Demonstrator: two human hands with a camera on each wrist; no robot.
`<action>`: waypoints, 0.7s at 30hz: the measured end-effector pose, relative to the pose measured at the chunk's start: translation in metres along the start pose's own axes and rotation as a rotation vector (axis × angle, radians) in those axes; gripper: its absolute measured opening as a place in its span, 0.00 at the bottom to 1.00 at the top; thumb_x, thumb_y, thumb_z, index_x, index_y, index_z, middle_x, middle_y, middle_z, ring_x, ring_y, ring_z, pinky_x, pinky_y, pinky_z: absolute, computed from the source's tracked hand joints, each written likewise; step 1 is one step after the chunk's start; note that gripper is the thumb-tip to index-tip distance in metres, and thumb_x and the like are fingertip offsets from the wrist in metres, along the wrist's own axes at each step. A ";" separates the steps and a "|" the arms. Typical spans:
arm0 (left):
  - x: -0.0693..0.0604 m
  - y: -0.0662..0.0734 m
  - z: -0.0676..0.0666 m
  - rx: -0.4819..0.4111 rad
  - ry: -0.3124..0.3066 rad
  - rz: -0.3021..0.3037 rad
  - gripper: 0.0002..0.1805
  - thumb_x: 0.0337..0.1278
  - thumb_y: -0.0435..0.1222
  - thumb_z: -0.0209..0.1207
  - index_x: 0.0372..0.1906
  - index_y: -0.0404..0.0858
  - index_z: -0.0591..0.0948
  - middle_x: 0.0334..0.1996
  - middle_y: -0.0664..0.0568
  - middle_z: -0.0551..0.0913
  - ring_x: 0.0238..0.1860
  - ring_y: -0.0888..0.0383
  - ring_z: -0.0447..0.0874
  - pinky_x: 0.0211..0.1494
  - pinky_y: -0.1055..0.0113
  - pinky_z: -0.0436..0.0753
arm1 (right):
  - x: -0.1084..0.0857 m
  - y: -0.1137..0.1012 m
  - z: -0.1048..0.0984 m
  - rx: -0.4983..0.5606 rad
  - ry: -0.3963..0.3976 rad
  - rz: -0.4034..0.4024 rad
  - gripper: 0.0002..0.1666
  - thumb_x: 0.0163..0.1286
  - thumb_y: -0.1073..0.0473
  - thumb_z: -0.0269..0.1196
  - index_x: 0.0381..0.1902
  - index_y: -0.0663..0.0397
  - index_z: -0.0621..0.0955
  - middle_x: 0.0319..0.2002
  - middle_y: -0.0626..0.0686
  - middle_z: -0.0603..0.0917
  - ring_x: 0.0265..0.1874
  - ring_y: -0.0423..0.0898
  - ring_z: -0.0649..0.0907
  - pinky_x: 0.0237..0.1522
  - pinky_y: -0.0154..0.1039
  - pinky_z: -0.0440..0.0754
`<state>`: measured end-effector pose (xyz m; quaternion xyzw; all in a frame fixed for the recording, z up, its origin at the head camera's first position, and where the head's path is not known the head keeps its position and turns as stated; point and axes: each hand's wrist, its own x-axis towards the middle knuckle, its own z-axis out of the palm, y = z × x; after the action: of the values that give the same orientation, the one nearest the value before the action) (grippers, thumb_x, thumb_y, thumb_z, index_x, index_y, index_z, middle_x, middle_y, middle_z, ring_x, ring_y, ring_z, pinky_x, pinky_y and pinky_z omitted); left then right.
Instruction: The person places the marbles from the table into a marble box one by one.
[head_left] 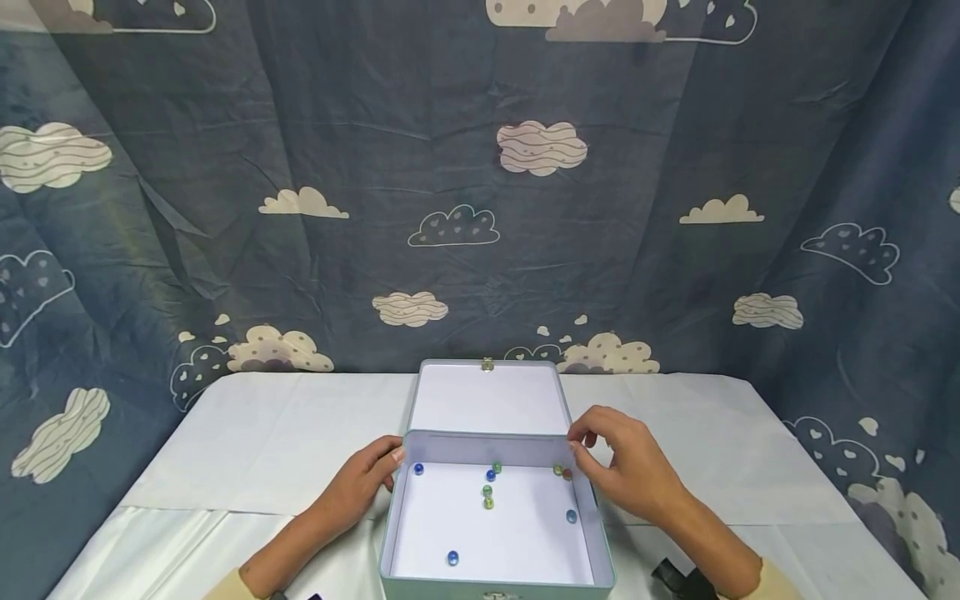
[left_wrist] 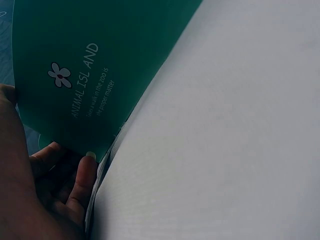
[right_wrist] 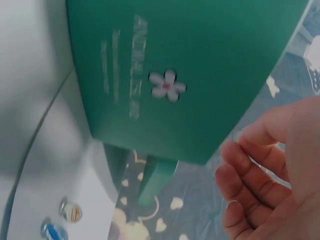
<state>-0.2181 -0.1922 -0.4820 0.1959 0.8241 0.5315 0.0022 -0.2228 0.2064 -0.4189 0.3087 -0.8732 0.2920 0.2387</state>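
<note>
A green-sided box (head_left: 498,590) with a pale interior stands on the white cloth, its lid (head_left: 491,398) raised at the back. Several glass marbles lie inside, among them a blue marble (head_left: 452,558), a green marble (head_left: 488,503) and a reddish marble (head_left: 567,474). At the back left corner my left hand (head_left: 369,473) grips the box, fingers against its green side (left_wrist: 100,65). My right hand (head_left: 626,462) is by the back right corner, fingers (right_wrist: 232,172) loosely bent. In the right wrist view nothing shows in its grasp; whether the fingertips touch the rim is unclear.
White cloth (head_left: 277,433) covers the table around the box. A dark blue curtain with clouds (head_left: 450,275) hangs behind and at both sides. Low in the right wrist view, an orange-striped marble (right_wrist: 70,211) and a blue one (right_wrist: 53,231) show on a white surface.
</note>
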 end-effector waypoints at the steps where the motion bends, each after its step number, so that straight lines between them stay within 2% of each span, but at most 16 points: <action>1: 0.000 0.000 0.000 -0.003 0.000 -0.001 0.21 0.84 0.42 0.48 0.65 0.32 0.80 0.48 0.44 0.87 0.36 0.61 0.82 0.45 0.64 0.81 | 0.000 0.003 -0.001 -0.008 0.002 0.013 0.17 0.63 0.70 0.74 0.37 0.40 0.85 0.35 0.33 0.82 0.34 0.40 0.81 0.33 0.32 0.78; 5: 0.000 0.000 0.000 -0.001 -0.002 -0.010 0.21 0.84 0.43 0.48 0.65 0.33 0.80 0.48 0.45 0.87 0.36 0.61 0.82 0.45 0.64 0.80 | 0.000 0.014 -0.004 -0.040 0.004 0.061 0.14 0.63 0.70 0.73 0.37 0.43 0.85 0.34 0.34 0.82 0.34 0.41 0.81 0.29 0.32 0.76; 11: 0.001 -0.001 0.000 0.010 0.001 -0.019 0.21 0.85 0.43 0.48 0.64 0.34 0.80 0.47 0.45 0.87 0.36 0.61 0.82 0.45 0.64 0.81 | -0.001 0.031 -0.010 -0.072 -0.005 0.098 0.13 0.64 0.70 0.73 0.37 0.44 0.86 0.33 0.36 0.83 0.32 0.42 0.82 0.31 0.35 0.76; 21: 0.001 -0.003 0.001 0.018 0.007 -0.017 0.21 0.85 0.43 0.48 0.64 0.34 0.81 0.46 0.45 0.87 0.35 0.61 0.82 0.44 0.64 0.80 | -0.004 0.060 -0.014 -0.086 -0.133 0.221 0.07 0.67 0.67 0.71 0.38 0.50 0.87 0.33 0.38 0.84 0.32 0.39 0.81 0.34 0.36 0.77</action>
<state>-0.2198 -0.1918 -0.4851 0.1870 0.8306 0.5245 0.0022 -0.2575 0.2554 -0.4334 0.2186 -0.9276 0.2575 0.1596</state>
